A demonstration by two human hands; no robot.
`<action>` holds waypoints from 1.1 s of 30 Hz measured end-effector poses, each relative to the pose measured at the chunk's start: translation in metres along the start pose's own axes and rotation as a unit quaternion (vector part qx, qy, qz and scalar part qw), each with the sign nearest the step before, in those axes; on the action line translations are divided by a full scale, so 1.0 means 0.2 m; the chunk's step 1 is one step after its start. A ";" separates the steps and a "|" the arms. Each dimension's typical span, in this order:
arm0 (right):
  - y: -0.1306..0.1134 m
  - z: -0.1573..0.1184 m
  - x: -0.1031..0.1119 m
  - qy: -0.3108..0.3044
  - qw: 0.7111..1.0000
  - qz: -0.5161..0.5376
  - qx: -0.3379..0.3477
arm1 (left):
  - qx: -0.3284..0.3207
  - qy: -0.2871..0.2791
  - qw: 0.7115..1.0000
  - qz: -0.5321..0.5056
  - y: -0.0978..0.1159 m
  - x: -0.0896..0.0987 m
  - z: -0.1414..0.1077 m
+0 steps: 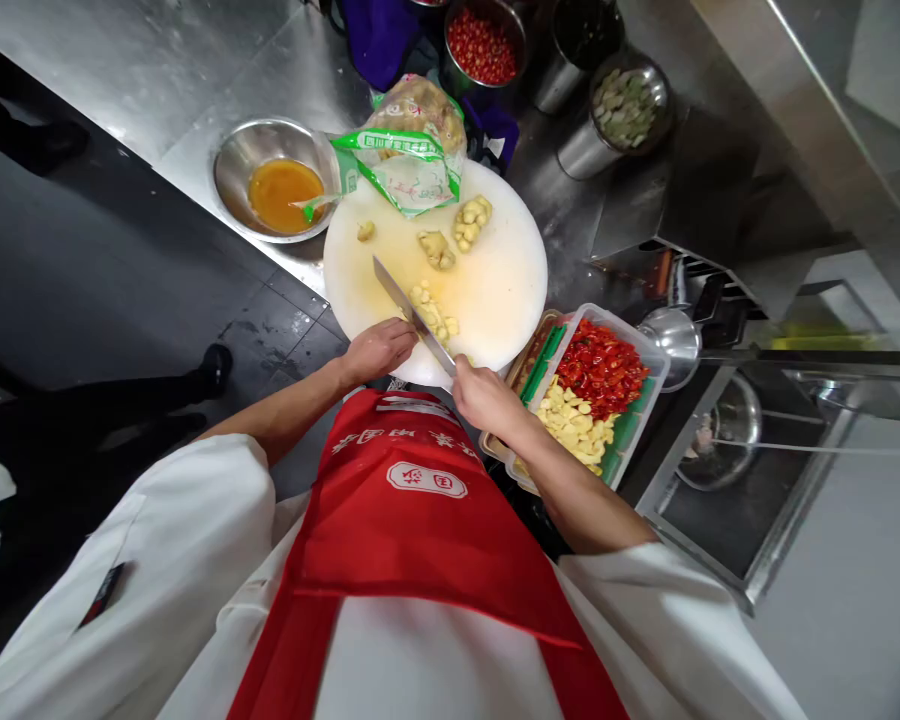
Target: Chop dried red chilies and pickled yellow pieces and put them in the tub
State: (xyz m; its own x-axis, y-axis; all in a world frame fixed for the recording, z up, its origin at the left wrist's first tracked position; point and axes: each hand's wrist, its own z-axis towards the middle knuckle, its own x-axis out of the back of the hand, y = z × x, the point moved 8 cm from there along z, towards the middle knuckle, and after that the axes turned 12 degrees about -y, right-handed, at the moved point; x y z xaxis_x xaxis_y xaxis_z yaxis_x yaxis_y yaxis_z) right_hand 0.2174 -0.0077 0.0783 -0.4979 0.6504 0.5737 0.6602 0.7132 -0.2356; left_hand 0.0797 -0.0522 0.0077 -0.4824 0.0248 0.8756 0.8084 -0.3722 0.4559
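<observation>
My right hand [487, 398] is closed around the handle of a kitchen knife [412, 312], whose blade slants across the round white cutting board [514, 250]. Beside the blade, at the board's near left edge, my left hand [381, 347] has its fingers curled together; whatever they pinch is hidden. Sliced ginger [433, 312] lies against the blade's right side. Farther back on the board are two ginger roots, one knobbly root [472, 222] and a smaller root [436, 250], plus a little ginger piece [366, 231]. An opened plastic bag [420, 135] of ginger rests over the far edge.
Left of the board stands a steel bowl [225, 165] with orange-brown liquid. At right, a clear plastic container [649, 345] holds chopped red peppers [604, 365] and ginger slices [577, 425]. Steel pots, including a pot of red chillies [482, 45], line the back. Another person's legs [157, 385] show at left.
</observation>
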 end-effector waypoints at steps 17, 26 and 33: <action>0.03 0.00 -0.02 0.004 1.000 0.012 0.024 | 0.025 0.030 0.999 0.010 -0.03 0.00 -0.01; 0.04 -0.03 0.04 0.033 0.999 0.007 0.031 | 0.040 0.036 0.998 0.016 -0.03 0.02 -0.02; 0.08 -0.09 0.02 -0.014 0.999 0.023 0.018 | 0.056 0.034 0.998 -0.004 -0.05 -0.02 -0.03</action>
State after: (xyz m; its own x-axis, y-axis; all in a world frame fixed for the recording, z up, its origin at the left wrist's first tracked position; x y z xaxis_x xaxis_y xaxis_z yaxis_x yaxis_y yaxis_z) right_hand 0.2368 0.0015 0.0902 -0.4836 0.6898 0.5388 0.6628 0.6907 -0.2893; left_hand 0.0711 -0.0533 -0.0011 -0.5070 -0.0372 0.8611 0.8358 -0.2652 0.4807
